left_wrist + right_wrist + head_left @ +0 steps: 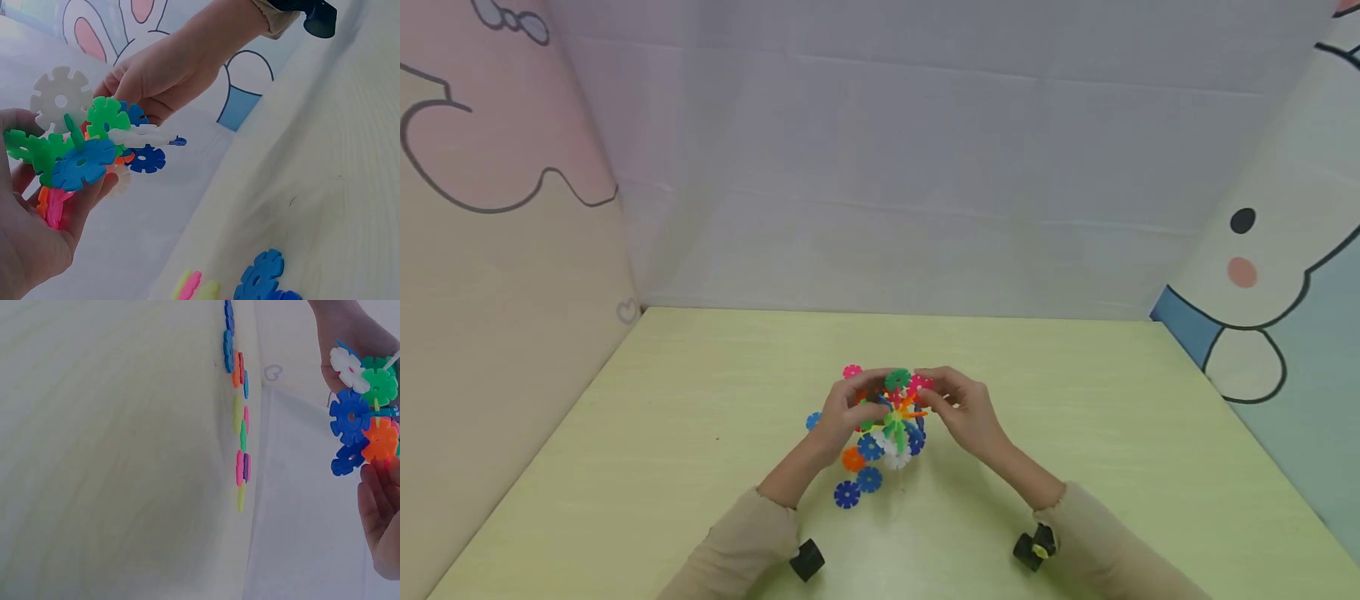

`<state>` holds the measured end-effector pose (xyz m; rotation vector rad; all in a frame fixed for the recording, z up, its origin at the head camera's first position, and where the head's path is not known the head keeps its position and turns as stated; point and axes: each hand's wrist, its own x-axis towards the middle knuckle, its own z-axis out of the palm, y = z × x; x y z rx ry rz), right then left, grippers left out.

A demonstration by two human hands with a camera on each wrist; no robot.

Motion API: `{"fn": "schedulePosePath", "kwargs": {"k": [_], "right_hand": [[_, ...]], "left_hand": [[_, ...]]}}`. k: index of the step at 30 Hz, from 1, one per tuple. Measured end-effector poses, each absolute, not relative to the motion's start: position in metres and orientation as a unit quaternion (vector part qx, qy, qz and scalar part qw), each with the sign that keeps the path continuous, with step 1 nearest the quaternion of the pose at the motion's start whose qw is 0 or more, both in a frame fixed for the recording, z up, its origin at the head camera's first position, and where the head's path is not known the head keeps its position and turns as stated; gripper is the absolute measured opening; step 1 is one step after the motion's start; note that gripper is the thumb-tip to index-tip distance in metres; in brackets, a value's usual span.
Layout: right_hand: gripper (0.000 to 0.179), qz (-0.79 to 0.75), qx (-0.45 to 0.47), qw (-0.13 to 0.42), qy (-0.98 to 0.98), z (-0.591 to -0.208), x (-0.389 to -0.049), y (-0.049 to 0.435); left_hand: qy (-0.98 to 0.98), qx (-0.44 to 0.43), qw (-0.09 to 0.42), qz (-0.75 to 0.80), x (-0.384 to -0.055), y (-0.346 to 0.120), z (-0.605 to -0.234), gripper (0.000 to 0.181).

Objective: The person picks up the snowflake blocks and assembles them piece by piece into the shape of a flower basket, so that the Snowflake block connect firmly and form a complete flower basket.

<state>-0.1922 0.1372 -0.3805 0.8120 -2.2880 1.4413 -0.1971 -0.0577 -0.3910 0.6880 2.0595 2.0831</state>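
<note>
Above the table, both hands hold a cluster of interlocked plastic snowflake discs [895, 429] in green, white, blue, orange and pink. My left hand [837, 419] grips it from the left, with the thumb in front and fingers behind; pink and orange discs [57, 207] sit within that grip in the left wrist view. From the other side, my right hand [967, 414] pinches the cluster's upper right edge, by a pinkish-red disc [919, 384]. An orange disc [380, 440] lies just above the right fingertips in the right wrist view. The cluster partly hides both hands' fingertips.
Loose discs lie flat on the pale table [700, 500] under and left of the cluster: blue [869, 479], dark blue [847, 494], orange [853, 458], light blue [813, 421] and pink [852, 371]. Several more form a line in the right wrist view. Printed cloth walls surround the table.
</note>
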Motion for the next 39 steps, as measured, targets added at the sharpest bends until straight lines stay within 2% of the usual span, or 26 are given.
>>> {"fn": "schedulePosePath", "kwargs": {"k": [6,11,14,22,27,33,39], "right_hand": [[0.036,0.487,0.271,0.080,-0.826,-0.392,-0.205,0.143],[0.039,0.490,0.277,0.059,-0.824,-0.402,-0.206,0.135],[0.038,0.487,0.271,0.029,-0.830,-0.405,-0.204,0.128],[0.027,0.432,0.292,-0.122,-0.845,-0.421,-0.194,0.111],[0.031,0.382,0.305,-0.199,-0.850,-0.427,-0.190,0.101],[0.030,0.344,0.310,-0.213,-0.860,-0.426,-0.188,0.090],[0.025,0.323,0.314,-0.201,-0.870,-0.420,-0.187,0.089]], "left_hand": [[0.699,0.213,0.068,0.679,-0.207,-0.073,-0.394,0.042],[0.719,0.188,0.053,0.668,-0.213,-0.089,-0.394,0.041],[0.725,0.168,0.040,0.667,-0.216,-0.100,-0.392,0.041],[0.741,0.124,-0.004,0.660,-0.226,-0.135,-0.384,0.039],[0.748,0.106,-0.003,0.655,-0.228,-0.146,-0.382,0.040],[0.749,0.092,0.002,0.657,-0.229,-0.147,-0.384,0.041],[0.740,0.092,0.006,0.667,-0.229,-0.141,-0.386,0.040]]}}
